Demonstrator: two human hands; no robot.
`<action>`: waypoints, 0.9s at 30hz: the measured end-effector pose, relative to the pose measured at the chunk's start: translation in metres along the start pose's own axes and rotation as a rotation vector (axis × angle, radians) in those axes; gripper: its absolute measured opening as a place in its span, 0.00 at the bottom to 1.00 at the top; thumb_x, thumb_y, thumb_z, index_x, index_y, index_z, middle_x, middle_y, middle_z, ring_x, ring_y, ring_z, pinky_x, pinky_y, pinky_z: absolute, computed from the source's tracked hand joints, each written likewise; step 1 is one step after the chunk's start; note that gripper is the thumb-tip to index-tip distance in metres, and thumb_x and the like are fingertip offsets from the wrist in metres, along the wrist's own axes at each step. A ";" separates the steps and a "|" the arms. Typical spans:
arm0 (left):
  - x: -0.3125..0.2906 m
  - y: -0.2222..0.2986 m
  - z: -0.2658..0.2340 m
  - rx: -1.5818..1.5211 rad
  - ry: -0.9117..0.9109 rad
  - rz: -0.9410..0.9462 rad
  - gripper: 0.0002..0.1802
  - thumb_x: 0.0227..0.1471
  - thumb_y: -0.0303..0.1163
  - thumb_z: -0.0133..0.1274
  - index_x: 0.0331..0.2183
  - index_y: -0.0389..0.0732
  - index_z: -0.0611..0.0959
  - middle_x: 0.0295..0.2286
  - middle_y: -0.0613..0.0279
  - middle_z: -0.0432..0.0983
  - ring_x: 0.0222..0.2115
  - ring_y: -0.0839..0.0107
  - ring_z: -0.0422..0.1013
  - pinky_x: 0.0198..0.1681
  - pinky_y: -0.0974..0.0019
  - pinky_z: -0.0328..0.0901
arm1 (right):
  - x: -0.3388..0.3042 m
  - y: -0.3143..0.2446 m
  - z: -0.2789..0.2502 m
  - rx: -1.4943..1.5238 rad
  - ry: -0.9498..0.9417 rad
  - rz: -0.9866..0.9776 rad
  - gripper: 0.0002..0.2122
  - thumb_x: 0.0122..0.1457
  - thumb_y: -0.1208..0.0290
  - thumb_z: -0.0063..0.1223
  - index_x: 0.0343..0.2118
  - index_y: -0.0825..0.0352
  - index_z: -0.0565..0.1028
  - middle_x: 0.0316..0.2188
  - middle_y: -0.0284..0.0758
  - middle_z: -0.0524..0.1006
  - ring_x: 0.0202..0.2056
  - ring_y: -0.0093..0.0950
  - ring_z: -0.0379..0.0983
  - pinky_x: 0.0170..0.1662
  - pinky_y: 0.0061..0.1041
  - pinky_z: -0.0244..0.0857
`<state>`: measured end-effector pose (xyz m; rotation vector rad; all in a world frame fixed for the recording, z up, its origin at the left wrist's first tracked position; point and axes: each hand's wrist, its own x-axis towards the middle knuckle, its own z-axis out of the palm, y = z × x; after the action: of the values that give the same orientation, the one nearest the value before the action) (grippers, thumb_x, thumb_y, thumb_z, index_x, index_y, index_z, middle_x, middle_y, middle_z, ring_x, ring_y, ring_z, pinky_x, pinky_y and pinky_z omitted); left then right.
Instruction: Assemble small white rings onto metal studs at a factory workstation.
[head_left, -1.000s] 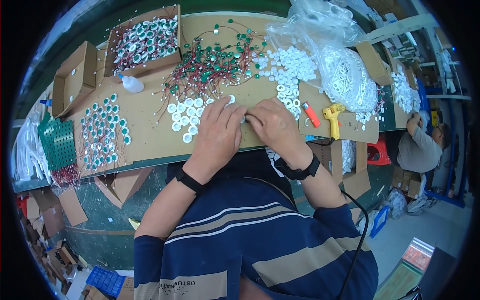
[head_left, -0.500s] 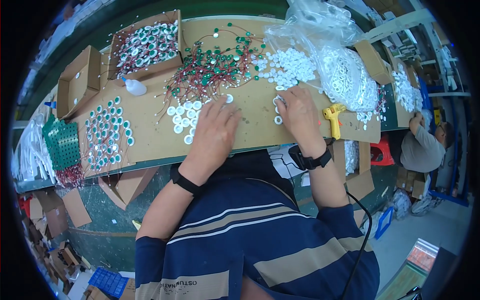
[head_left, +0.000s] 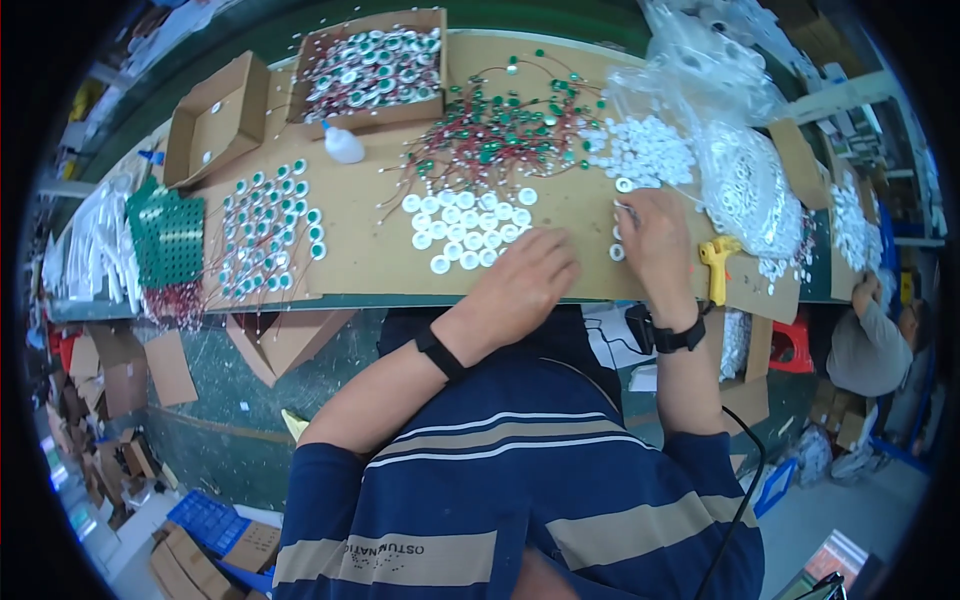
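Note:
Small white round caps with recessed centres (head_left: 452, 232) lie in a loose cluster on the brown cardboard sheet (head_left: 350, 240). Just right of the cluster is my left hand (head_left: 530, 280), fingers together and curled. Its fingertips are partly hidden, and I cannot make out what they hold. My right hand (head_left: 655, 240) is bent over a short column of caps (head_left: 617, 253). Its thumb and fingers pinch what looks like one tilted white cap (head_left: 628, 213). Loose white discs (head_left: 650, 150) are piled just beyond that hand.
Green discs with red wires (head_left: 500, 130) lie tangled at the back. A box of assembled pieces (head_left: 375, 75), an open box (head_left: 215, 125) and a white squeeze bottle (head_left: 343, 145) stand left. Rows of wired caps (head_left: 270, 230) are nearer. A yellow glue gun (head_left: 717, 265) and plastic bag (head_left: 750, 190) lie right.
The view has shifted, so the table appears further right. My left hand has moved right off the white caps, uncovering more of them, and its fingers have drawn together. My right hand stays by its column.

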<state>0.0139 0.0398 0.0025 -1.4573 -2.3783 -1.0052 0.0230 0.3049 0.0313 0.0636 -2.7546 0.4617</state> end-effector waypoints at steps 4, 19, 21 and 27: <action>0.000 0.002 0.008 -0.031 -0.001 0.042 0.19 0.58 0.24 0.66 0.52 0.35 0.90 0.56 0.50 0.84 0.65 0.47 0.77 0.71 0.44 0.71 | -0.001 -0.008 0.001 0.058 -0.017 -0.017 0.08 0.66 0.73 0.73 0.46 0.65 0.91 0.45 0.41 0.89 0.51 0.48 0.84 0.56 0.47 0.78; 0.014 -0.001 -0.006 0.102 -0.099 -0.107 0.32 0.65 0.40 0.70 0.65 0.35 0.86 0.68 0.49 0.78 0.74 0.49 0.68 0.81 0.42 0.58 | 0.031 -0.020 0.021 0.144 -0.036 -0.147 0.08 0.65 0.76 0.72 0.46 0.65 0.92 0.41 0.41 0.88 0.48 0.47 0.82 0.56 0.43 0.77; 0.017 -0.001 -0.006 0.105 -0.148 -0.109 0.36 0.66 0.43 0.71 0.67 0.35 0.85 0.70 0.49 0.76 0.76 0.49 0.66 0.84 0.42 0.54 | 0.042 -0.014 0.021 0.056 0.055 -0.087 0.09 0.65 0.76 0.72 0.47 0.65 0.92 0.42 0.40 0.88 0.49 0.46 0.81 0.57 0.42 0.77; 0.014 -0.006 -0.012 0.146 -0.153 -0.123 0.33 0.65 0.43 0.70 0.65 0.36 0.86 0.65 0.51 0.80 0.74 0.51 0.68 0.83 0.42 0.55 | 0.057 -0.002 0.035 -0.017 0.050 -0.108 0.09 0.63 0.76 0.74 0.46 0.64 0.93 0.44 0.38 0.88 0.52 0.44 0.81 0.58 0.42 0.79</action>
<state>-0.0007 0.0404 0.0157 -1.3961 -2.6155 -0.7512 -0.0419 0.2921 0.0203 0.1929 -2.6896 0.4046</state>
